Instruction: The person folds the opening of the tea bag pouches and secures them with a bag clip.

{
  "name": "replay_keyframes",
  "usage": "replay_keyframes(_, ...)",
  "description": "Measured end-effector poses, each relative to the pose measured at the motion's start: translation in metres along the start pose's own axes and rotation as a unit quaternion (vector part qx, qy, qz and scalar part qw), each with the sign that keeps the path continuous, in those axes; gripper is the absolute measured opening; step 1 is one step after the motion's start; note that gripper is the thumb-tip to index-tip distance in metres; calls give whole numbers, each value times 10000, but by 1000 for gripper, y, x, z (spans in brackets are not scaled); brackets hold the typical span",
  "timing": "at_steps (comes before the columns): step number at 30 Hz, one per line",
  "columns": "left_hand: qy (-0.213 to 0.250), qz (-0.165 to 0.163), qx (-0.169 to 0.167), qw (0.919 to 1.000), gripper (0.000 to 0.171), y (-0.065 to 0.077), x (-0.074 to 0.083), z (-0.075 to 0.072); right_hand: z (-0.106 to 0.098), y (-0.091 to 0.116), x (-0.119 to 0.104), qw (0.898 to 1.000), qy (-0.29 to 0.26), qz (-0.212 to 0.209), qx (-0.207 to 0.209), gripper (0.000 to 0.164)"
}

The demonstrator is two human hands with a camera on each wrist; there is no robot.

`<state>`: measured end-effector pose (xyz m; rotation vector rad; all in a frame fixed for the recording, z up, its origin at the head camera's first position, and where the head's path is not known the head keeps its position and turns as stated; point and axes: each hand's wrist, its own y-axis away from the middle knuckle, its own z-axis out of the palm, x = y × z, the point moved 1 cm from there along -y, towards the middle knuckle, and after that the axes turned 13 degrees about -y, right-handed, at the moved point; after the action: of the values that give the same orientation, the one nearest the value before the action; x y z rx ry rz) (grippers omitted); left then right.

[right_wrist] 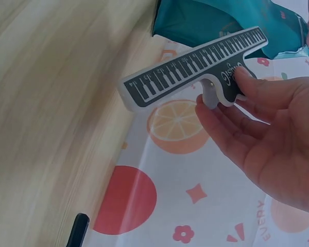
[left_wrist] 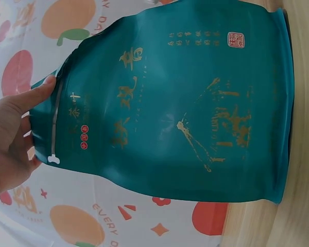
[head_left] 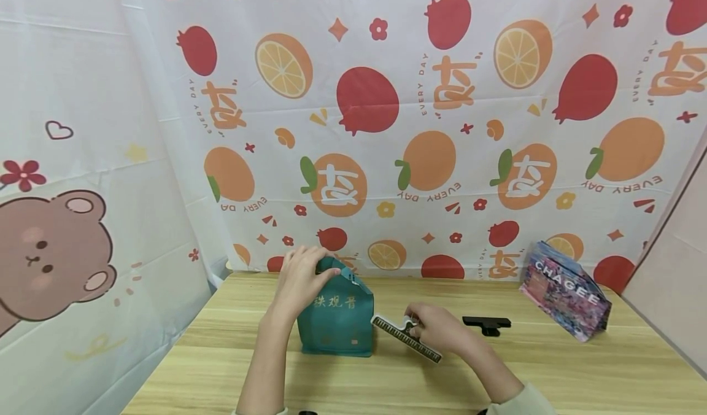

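A teal tea bag with gold characters stands upright on the table. My left hand pinches its top edge, thumb in front and fingers behind, as the left wrist view also shows. In my right hand is a long bag clip with a black-and-white keyboard pattern. The right thumb presses on the clip's handle, with fingers on the other side. The clip is held tilted, just to the right of the tea bag. Whether its jaws are parted cannot be seen.
A black clip lies on the wooden table to the right of my right hand. Farther right, a colourful bag marked CHAGEE leans at an angle. A fruit-printed cloth hangs behind the table.
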<state>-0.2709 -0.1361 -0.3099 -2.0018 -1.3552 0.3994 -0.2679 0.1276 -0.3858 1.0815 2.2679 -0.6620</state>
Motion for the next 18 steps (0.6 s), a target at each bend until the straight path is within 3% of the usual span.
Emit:
replay_keyframes(5,3,-8,-2,10000,18,1,0,1,1,-1,3,9994,-23,-41,330,12)
replay_keyframes(10,9,-17,-32,10000,19,0,0,2,-1,-2,2,9960,-189,227,848,12)
replay_keyframes(18,14,-8,-43,10000,20,-2,-1,1,-9,-10,-7,9776,-743,283,1947,17)
